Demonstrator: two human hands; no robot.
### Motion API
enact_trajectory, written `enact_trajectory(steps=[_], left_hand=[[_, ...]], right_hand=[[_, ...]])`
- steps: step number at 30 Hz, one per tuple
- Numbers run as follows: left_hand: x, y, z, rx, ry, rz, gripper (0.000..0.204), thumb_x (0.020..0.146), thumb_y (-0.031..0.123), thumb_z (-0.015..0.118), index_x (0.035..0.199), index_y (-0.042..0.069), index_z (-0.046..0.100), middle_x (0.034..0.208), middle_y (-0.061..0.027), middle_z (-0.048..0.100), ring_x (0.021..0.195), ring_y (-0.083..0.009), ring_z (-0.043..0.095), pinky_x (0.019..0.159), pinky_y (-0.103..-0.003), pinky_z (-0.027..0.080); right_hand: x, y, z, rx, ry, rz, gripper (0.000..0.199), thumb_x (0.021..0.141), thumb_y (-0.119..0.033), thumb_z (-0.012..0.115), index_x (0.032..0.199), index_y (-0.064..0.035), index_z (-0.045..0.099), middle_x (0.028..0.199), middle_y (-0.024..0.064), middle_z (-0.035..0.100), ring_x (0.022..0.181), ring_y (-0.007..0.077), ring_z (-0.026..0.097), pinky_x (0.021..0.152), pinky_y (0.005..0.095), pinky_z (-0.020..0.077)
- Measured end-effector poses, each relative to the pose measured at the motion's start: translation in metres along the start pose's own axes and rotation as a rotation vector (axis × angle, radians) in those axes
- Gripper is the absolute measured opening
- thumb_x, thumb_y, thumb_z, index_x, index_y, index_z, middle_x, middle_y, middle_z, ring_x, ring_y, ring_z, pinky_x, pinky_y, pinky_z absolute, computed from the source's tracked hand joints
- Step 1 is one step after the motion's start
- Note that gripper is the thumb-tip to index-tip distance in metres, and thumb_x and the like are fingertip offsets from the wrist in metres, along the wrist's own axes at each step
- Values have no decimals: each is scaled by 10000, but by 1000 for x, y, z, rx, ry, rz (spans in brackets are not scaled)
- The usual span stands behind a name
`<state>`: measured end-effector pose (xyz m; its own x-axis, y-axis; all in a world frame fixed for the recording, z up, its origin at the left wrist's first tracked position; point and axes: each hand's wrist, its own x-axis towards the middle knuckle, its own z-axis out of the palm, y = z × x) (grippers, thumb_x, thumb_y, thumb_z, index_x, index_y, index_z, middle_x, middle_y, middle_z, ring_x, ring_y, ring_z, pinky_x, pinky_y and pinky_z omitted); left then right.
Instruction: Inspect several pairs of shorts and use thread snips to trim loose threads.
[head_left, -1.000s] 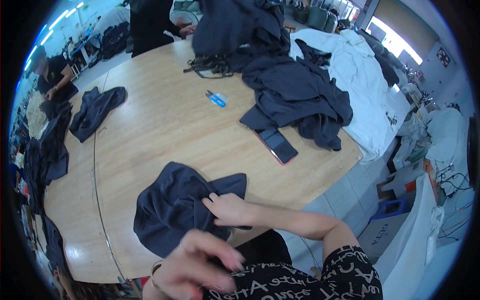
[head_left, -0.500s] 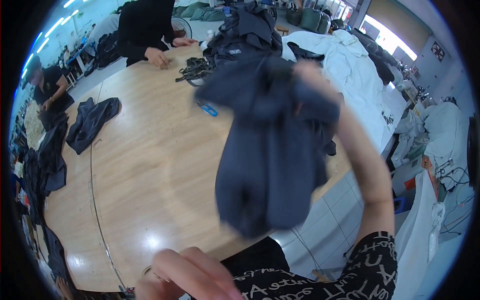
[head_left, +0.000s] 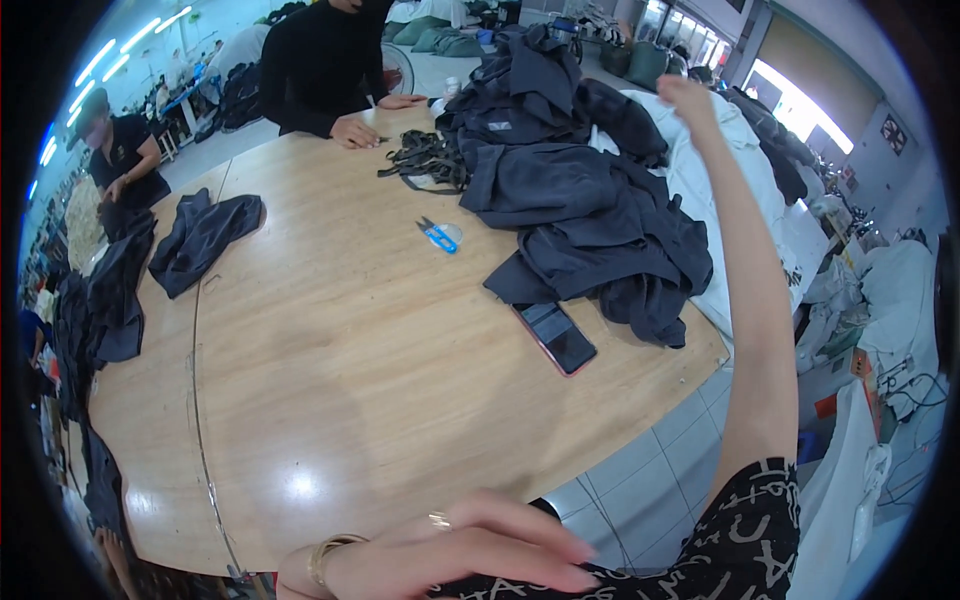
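My left hand is low in front of me near the table's front edge, fingers stretched out with nothing in them. A ring and a bracelet are on it. My right arm reaches far out, and my right hand is above white cloth at the back right, its fingers loosely bent and empty. Just left of it, a dark garment lies against the pile of dark garments. More dark garments are heaped nearer to me, beside a phone with a dark screen.
Blue thread snips and a bundle of dark straps are on the wooden table. Another dark garment lies at the left. A co-worker in black stands across the table, hands on its edge. White cloth covers the right side.
The dark garment has left my right hand and is now by the pile at the back. My right arm has swung away and outward; the phone and heap show. My left hand has stretched rightward.
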<state>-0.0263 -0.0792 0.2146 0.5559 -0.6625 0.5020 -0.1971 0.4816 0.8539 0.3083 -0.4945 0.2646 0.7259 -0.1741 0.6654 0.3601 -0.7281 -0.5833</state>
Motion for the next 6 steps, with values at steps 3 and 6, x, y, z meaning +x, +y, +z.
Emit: enact_trajectory(steps=[3,6], left_hand=[[-1,3,5,-18,-152,-1,366,949,361,475,1081,43,599,1161,-216,508,1009,-269,535,912,-368,449],[-19,-7,12,-80,-124,55,259,961,321,470,979,89,585,1178,-157,469,1011,-270,540,827,-372,506]], right_hand=[[-110,-54,38,94,-468,86,228,742,-145,633,935,-41,696,799,61,688,744,124,649,699,278,493],[-182,-101,56,148,-708,-7,202,745,-135,648,930,-75,702,813,57,688,777,116,651,747,264,490]])
